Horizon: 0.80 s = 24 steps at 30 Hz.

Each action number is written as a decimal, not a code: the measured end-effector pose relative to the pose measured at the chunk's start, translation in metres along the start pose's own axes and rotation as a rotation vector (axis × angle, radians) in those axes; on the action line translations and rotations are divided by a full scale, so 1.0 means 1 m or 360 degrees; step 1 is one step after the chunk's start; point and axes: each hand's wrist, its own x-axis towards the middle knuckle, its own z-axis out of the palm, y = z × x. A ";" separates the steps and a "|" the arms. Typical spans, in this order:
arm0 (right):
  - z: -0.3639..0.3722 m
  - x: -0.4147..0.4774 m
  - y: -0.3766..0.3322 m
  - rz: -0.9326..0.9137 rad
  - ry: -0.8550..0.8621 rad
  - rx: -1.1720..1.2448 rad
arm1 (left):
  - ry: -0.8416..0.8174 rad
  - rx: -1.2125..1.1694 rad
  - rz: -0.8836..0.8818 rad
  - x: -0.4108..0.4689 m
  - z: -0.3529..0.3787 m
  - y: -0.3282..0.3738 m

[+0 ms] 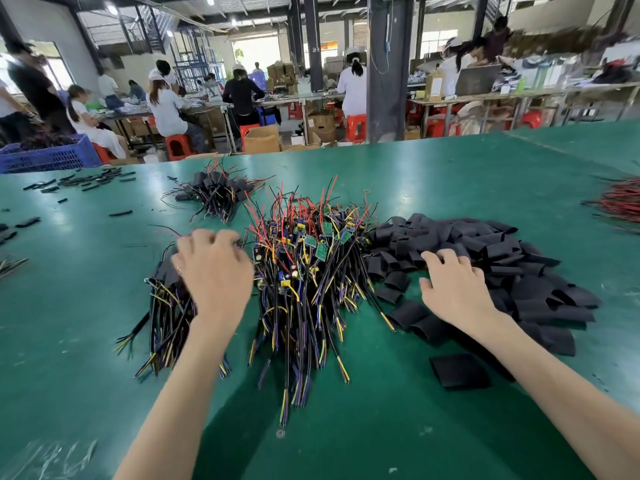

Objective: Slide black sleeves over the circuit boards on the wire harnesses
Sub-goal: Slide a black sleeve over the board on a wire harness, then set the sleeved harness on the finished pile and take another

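Harness heap (304, 306), circuit boards (320, 251) showing, dead centre between hands. Right hand (453, 289) flat, fingers spread on black sleeves (502, 251) at 3 o'clock. Left hand (214, 271) curled over sleeved bundle (166, 306) at 9; grip unclear. Table (381, 147) edge at 12.

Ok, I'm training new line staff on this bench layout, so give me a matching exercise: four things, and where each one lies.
Things:
1 sleeve pile
2 bare-board harnesses
3 blue crate
4 lone sleeve

Places:
A far left, past the table edge
B table middle
C under the right hand
D flat, on its own

Pairs: 1-C; 2-B; 3-A; 4-D
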 end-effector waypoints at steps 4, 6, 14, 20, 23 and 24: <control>0.007 0.001 -0.001 -0.0113 -0.0013 -0.0085 | -0.0249 -0.0221 0.0393 -0.008 0.014 0.064; 0.009 0.000 -0.002 -0.0177 -0.0003 -0.0063 | -0.0478 -0.0093 0.0508 -0.011 0.028 0.089; 0.009 0.002 -0.009 -0.0697 -0.0067 0.0278 | -0.0673 0.0156 0.0476 -0.009 0.040 0.117; 0.013 0.004 -0.008 -0.0769 -0.0115 0.0386 | -0.0654 0.0103 0.0457 -0.003 0.020 0.121; 0.013 0.004 -0.008 -0.0878 -0.0160 0.0529 | -0.0634 -0.0021 0.0454 0.011 0.007 0.124; 0.012 0.004 -0.008 -0.0912 -0.0177 0.0568 | -0.0630 -0.0066 0.0455 0.015 0.003 0.124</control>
